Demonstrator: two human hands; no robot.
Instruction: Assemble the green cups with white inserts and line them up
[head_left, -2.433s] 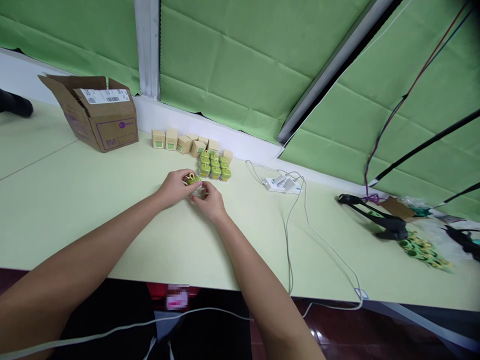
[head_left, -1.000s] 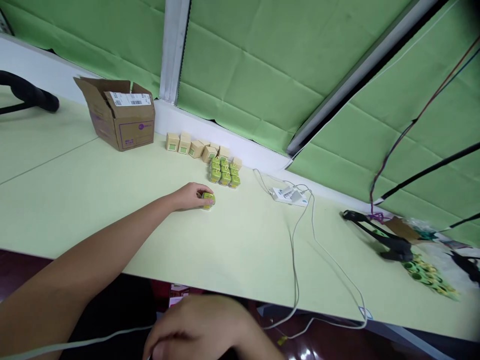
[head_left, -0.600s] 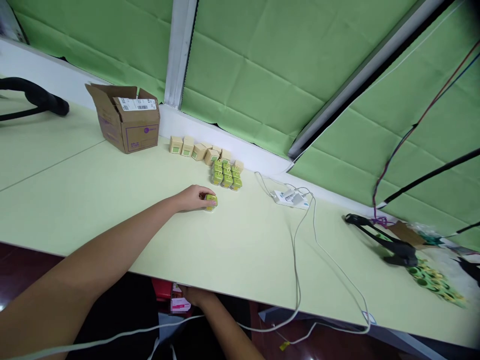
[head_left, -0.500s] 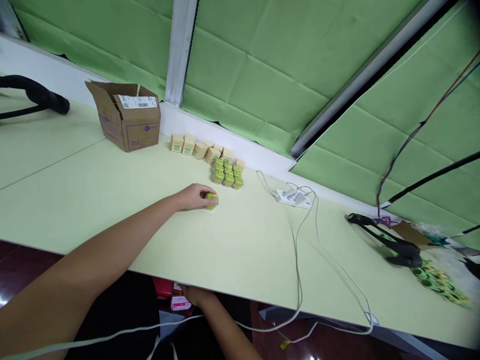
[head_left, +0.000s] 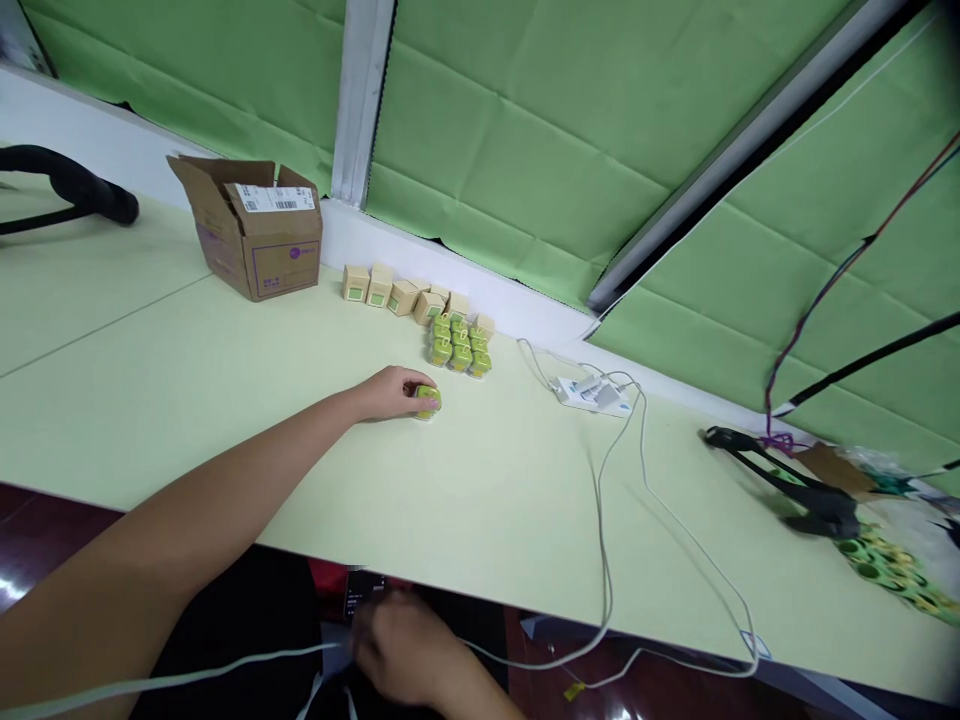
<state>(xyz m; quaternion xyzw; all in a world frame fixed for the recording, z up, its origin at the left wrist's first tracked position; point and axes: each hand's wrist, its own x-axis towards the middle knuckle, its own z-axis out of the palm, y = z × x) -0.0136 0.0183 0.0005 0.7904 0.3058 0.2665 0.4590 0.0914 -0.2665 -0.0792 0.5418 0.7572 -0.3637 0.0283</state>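
My left hand (head_left: 396, 392) is closed round a small green item in clear packaging (head_left: 428, 400), which rests on the table. Past it stands a tight group of several similar green packs (head_left: 460, 345). Below the table's front edge, my right hand (head_left: 409, 645) is smeared by motion, its fingers beside the lower end of a phone (head_left: 363, 588) with a dark screen. Whether those fingers touch or hold anything cannot be made out.
Several small tan boxes (head_left: 403, 295) line the wall behind the packs. An open cardboard carton (head_left: 259, 240) stands at the back left. A power strip (head_left: 592, 395) trails white cables over the table's edge. Black stands (head_left: 795, 490) and green ring-shaped pieces (head_left: 892, 570) are at the right.
My right hand has moved toward me, off the phone's side, and blurs. The phone's screen has turned from bright pink and white to dark. My left hand stays on the green pack.
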